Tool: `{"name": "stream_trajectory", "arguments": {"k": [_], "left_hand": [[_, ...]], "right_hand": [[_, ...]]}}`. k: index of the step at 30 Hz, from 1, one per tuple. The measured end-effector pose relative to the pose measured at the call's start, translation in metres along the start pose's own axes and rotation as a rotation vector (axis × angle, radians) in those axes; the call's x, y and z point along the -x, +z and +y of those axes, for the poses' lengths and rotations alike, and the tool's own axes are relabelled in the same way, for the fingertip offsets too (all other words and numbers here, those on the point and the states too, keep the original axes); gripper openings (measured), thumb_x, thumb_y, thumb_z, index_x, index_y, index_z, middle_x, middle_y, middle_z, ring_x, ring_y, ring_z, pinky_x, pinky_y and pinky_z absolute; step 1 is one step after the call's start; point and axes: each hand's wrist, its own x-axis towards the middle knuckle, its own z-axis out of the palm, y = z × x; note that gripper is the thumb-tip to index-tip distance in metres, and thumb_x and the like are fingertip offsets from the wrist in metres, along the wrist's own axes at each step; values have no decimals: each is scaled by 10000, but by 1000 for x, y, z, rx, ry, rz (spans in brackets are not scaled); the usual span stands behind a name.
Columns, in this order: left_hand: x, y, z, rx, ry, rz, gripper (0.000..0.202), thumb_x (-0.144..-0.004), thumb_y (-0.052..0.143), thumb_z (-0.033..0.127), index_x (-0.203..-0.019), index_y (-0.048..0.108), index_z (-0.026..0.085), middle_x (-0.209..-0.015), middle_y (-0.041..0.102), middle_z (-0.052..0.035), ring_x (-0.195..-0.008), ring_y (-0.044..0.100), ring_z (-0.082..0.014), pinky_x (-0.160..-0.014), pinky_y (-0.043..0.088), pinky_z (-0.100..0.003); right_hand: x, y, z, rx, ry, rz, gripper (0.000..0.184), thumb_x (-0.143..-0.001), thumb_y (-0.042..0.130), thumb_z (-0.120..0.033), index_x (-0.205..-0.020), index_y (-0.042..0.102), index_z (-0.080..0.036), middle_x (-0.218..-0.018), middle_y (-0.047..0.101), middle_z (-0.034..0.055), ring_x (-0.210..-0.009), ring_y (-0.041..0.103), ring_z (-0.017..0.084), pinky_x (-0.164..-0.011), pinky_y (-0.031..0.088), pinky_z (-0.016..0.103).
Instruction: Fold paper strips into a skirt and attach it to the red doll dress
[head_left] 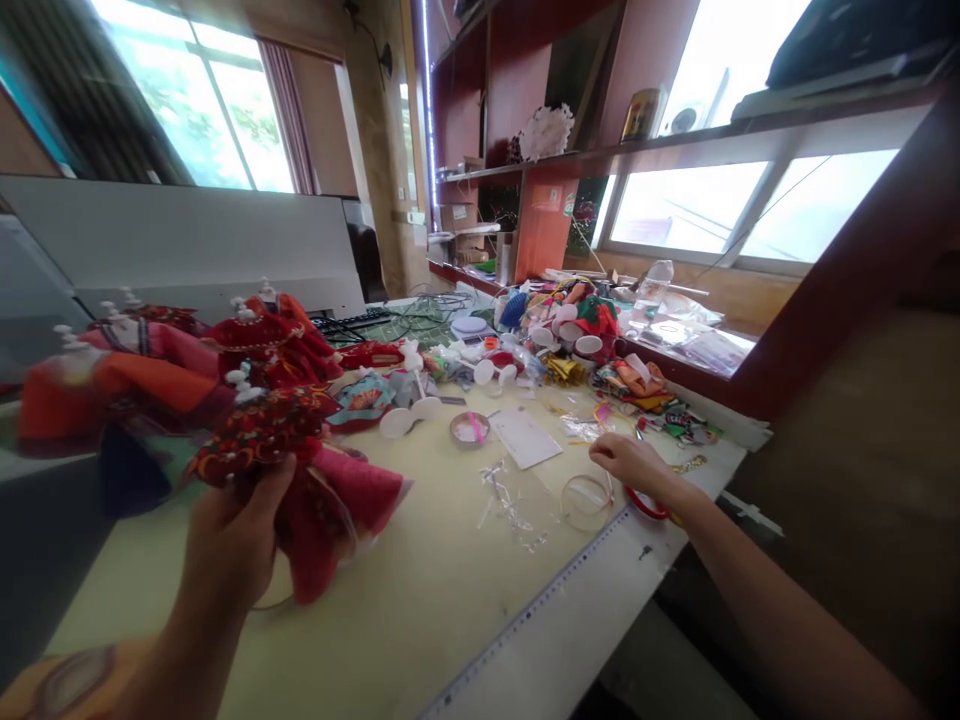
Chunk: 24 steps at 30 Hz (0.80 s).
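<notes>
My left hand (244, 525) grips a doll in a red dress (330, 510) at the waist. The doll is tilted, with a patterned red top, a pink-red skirt flaring to the right, and a white knob at its neck. Over the right side of the table my right hand (622, 462) is closed, fingers curled down. What it holds, if anything, is hidden. Close below that hand lie scissors with red handles (646, 503), partly covered by the wrist, and a thin ring of cord (586, 500).
More dressed dolls (112, 370) stand at the left. A long ruler (540, 600) lies along the front right. Mid-table are a white card (526, 437), a round tape roll (469, 429) and loose white scraps (514, 510). A heap of coloured fabric pieces (570, 320) fills the back.
</notes>
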Motion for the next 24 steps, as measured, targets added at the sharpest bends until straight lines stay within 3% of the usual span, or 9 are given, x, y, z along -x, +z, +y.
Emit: {"name": "stream_trajectory", "arguments": {"k": [3,7,17,21,24], "left_hand": [[1,3,-1,85,-70,-39,335,-649,755,400,-892,671,185,-817,689,4,-747,619,-183,-706,536,-304],[3,7,-7,117,-91,-124,348,-651,756,388,-909,663,174,-793,692,-5,-748,636,-186,-674,527,-276],[11,7,-9,197,-95,-212,344,-719,702,373,-965,643,141,-883,686,-57,-818,643,-203,-731,494,-287],[11,7,-9,200,-84,-205,329,-723,697,381,-948,639,148,-884,681,-49,-775,637,-187,-699,488,-274],[12,9,-9,193,-76,-199,320,-721,700,379,-931,634,147,-840,675,-36,-730,623,-170,-658,475,-255]], "right_hand": [[18,5,-4,62,-39,-56,179,-795,499,-207,-714,657,-184,-800,654,50,-728,576,155,-638,374,247],[32,18,-17,124,-101,-71,130,-732,523,-174,-634,608,-181,-752,627,51,-717,574,177,-647,369,265],[24,40,2,68,-138,-73,92,-699,502,-199,-609,519,-209,-675,607,45,-625,562,185,-566,364,293],[29,39,3,57,-130,-62,93,-705,503,-218,-612,513,-214,-656,607,40,-579,552,170,-533,357,285],[35,24,-11,24,-125,43,127,-758,490,-301,-672,530,-217,-650,608,29,-547,544,166,-519,352,283]]}}
